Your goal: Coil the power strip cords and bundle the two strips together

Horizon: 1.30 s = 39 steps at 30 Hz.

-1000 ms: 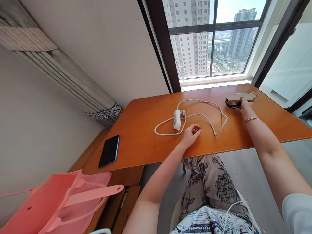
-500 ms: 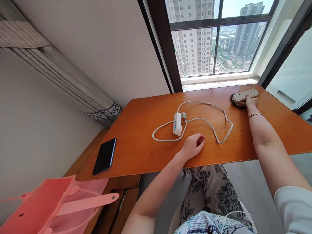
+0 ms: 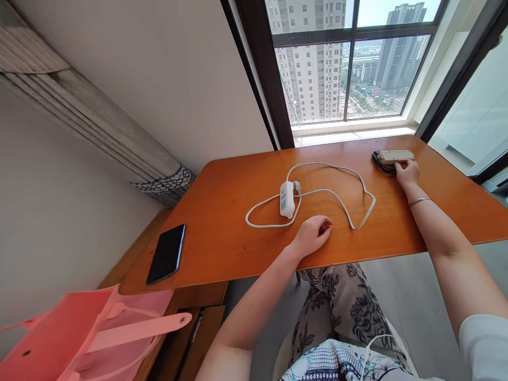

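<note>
The wooden table (image 3: 222,233) extends to a dark-framed window (image 3: 350,79). A gathered curtain (image 3: 119,143) hangs along the pale wall (image 3: 170,69) at left; grey floor (image 3: 408,288) shows below the table edge.

The beige power strip (image 3: 397,155), with coiled black cable (image 3: 383,167), is located at the far right of the tabletop. The right hand (image 3: 408,173) contacts its near edge; whether the grip is closed on it cannot be determined. The left hand (image 3: 315,235) rests near the front edge, fingers loosely curled, narrow gap.

The white power strip (image 3: 286,199) lies mid-table; its looped white cord (image 3: 333,166) lies between left hand and beige strip. A black-screened mobile device (image 3: 166,255) lies at left, near a pink bag (image 3: 75,323).
</note>
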Motion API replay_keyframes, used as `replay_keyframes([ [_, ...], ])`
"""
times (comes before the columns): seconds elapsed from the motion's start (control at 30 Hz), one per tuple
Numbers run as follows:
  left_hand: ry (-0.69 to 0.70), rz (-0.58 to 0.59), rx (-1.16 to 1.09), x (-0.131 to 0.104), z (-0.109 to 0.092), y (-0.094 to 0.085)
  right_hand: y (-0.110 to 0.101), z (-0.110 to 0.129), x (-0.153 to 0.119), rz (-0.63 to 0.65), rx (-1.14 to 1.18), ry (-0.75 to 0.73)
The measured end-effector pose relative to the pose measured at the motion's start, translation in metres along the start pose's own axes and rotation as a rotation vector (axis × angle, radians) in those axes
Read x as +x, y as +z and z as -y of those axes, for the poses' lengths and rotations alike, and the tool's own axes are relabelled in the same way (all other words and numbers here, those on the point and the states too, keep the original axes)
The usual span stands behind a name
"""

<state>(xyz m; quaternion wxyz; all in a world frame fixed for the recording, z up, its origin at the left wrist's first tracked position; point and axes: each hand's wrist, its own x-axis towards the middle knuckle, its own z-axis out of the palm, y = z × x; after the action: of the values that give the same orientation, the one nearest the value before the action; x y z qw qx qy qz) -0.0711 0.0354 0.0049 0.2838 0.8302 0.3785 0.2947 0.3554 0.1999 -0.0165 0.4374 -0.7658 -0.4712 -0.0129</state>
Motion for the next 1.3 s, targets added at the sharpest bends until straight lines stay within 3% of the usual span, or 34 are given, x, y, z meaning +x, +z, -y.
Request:
replay_keyframes([
  [0.1,0.009,-0.003,-0.003,0.0,0.0,0.0,-0.007,0.008,-0.018,0.144,-0.13,-0.249],
  [0.17,0.011,-0.004,-0.003,0.001,0.0,-0.001,-0.011,0.015,-0.028,0.206,-0.255,-0.332],
  [0.33,0.021,-0.008,0.011,0.001,0.0,0.0,-0.019,0.031,-0.038,0.288,-0.462,-0.383],
  [0.57,0.021,-0.01,0.015,0.001,0.0,0.0,-0.016,0.044,-0.037,0.354,-0.498,-0.412],
  [0.9,0.02,0.0,0.018,0.001,-0.001,-0.001,-0.011,0.039,-0.048,0.187,-0.249,-0.32],
  [1.0,0.021,0.0,0.017,0.001,-0.002,-0.001,-0.012,0.037,-0.043,0.021,-0.086,-0.199],
  [1.17,0.031,0.004,0.024,0.001,-0.001,-0.001,-0.015,0.015,-0.024,-0.26,0.187,0.164],
  [1.23,0.036,0.004,0.031,0.002,-0.001,0.0,-0.016,0.008,-0.02,-0.257,0.218,0.225],
  [1.3,0.042,0.004,0.033,0.002,0.0,0.0,-0.015,0.005,-0.019,-0.195,0.217,0.192],
])
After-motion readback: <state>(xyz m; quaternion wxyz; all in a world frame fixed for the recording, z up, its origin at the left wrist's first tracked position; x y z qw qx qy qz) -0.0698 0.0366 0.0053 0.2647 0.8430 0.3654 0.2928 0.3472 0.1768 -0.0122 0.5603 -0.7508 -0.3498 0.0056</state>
